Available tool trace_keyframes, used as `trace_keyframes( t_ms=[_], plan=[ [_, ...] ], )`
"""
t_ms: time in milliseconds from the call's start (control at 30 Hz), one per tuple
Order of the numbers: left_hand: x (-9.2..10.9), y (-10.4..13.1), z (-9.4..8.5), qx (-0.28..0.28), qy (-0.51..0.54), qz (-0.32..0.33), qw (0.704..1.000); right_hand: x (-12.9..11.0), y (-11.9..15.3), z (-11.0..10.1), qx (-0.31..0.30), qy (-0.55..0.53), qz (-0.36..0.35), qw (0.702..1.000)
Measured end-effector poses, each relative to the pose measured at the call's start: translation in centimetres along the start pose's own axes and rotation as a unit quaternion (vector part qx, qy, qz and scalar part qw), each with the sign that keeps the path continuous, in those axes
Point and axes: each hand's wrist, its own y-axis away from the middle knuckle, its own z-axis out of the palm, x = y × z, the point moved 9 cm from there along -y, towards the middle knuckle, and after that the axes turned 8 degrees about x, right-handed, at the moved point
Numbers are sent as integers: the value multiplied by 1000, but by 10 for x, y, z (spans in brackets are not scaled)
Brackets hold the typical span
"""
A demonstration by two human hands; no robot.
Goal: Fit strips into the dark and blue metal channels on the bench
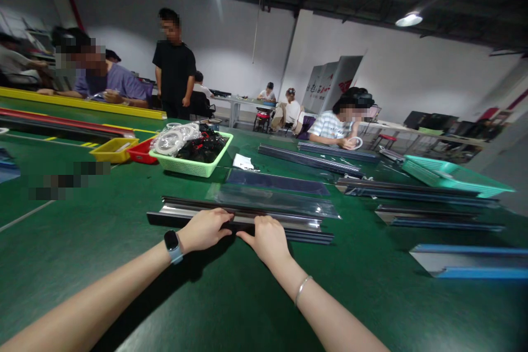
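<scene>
1. Lying on green tabletop [231, 311]: long black metal-looking channel [305, 224] with silvery inside.
2. Gripped near middle, by left hand [206, 229] and right hand [269, 237].
3. Better to press evenly, without twisting.

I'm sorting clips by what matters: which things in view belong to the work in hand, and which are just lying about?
In hand:
- dark channel, touched by the left hand and right hand

Apparently lying about:
- clear film, just beyond
- light-green basket
- yellow bin
- red bin
- teal basket
- blue-edged channel
</scene>
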Motion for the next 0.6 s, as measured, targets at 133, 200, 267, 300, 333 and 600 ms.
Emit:
trace_keyframes(
  t_ms=[133, 200, 267, 300, 333, 600],
  plan=[
    [0, 0, 0, 5, -2, 6, 1000, 2, 0, 2, -1, -1, 1, 1000],
    [0, 0, 0, 7, -4, 7, 1000, 2, 0, 3, -1, -1, -2, 1000],
    [1, 0, -1, 7, -6, 8, 1000, 1, 0, 4, -2, 0, -4, 1000],
    [1, 0, -1, 7, -6, 8, 1000, 1, 0, 4, -3, 2, -5, 1000],
    [1, 0, -1, 6, -6, 9, 1000, 1, 0, 4, -4, 3, -5, 1000],
    [1, 0, -2, 4, -4, 9, 1000, 2, -1, 4, -9, -3, 0, 1000]
  ],
)
